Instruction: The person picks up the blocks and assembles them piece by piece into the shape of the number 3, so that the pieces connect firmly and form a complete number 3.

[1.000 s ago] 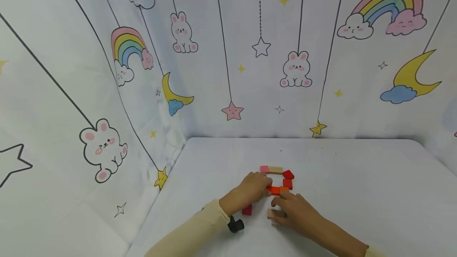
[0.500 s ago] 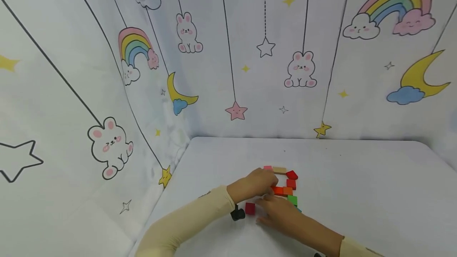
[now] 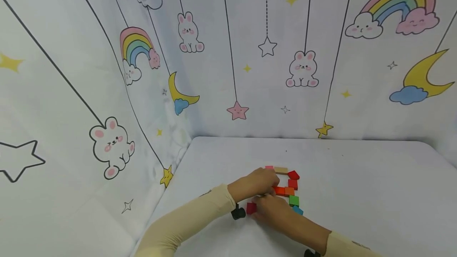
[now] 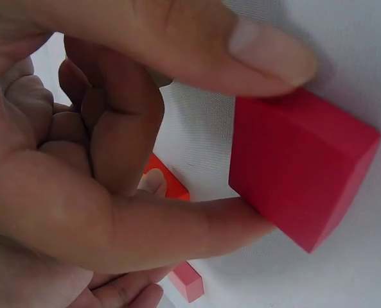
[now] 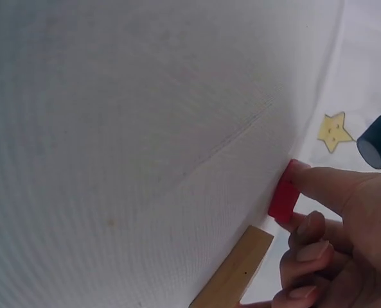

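My right hand (image 3: 275,211) pinches a crimson block (image 3: 251,208) between thumb and index finger, low over the white table. In the left wrist view, that crimson block (image 4: 293,160) is large and close, thumb on one side and index finger on the opposite side. Near the right hand's curled fingers, a wooden block (image 5: 235,269) shows in the right wrist view. My left hand (image 3: 255,181) lies over the left end of a red-orange block (image 3: 279,190), its fingers bent downward. A fingertip overlaps that block (image 4: 177,187) in the left wrist view; I cannot tell whether it is gripped.
Beyond and right of the hands, blocks form an outline: pink (image 3: 269,167), wooden (image 3: 281,170), a red pointed one (image 3: 293,175), red (image 3: 292,184), orange (image 3: 289,191), green (image 3: 294,200), blue (image 3: 297,210). A black wrist camera (image 3: 238,212) hangs beside the crimson block.
My right hand has left the wooden block at the front and moved left to the crimson block, uncovering the green and blue blocks. My left hand stays at the row, its forearm shifted slightly forward.
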Motion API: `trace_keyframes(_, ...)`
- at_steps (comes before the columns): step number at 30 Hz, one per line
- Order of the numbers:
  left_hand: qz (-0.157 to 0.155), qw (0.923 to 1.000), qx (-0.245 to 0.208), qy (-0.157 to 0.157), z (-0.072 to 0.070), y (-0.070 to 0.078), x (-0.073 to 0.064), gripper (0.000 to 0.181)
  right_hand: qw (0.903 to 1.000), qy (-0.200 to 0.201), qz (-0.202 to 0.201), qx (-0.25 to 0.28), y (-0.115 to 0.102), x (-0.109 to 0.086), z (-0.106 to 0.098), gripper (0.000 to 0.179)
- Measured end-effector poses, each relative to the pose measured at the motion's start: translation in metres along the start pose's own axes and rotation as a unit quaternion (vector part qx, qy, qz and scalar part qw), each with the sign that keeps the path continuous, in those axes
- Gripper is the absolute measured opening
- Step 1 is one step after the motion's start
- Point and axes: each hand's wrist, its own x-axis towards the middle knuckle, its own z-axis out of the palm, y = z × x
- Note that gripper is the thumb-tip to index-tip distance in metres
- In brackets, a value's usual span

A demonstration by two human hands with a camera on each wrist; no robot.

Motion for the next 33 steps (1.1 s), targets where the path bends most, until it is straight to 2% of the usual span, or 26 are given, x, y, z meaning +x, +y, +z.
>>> trace_keyframes(6,-0.003,1.0000,-0.003,0.002,-0.002,0.000,-0.001,0.009,0.9999,-0.004,0.013,0.006,0.001,0.000,-0.002,0.033)
trace_keyframes(14,-0.008,0.9999,-0.010,-0.001,0.002,-0.003,0.002,0.010,0.9985,-0.021,0.044,0.024,0.006,-0.005,-0.007,0.036)
trace_keyframes(24,0.001,0.9999,-0.008,0.011,0.007,-0.008,-0.002,0.015,0.9919,-0.041,0.071,0.098,0.017,-0.016,-0.015,0.032)
trace_keyframes(33,-0.001,0.9997,-0.022,0.010,0.007,-0.004,-0.001,0.015,0.9914,-0.034,0.088,0.090,0.024,-0.022,-0.013,0.035)
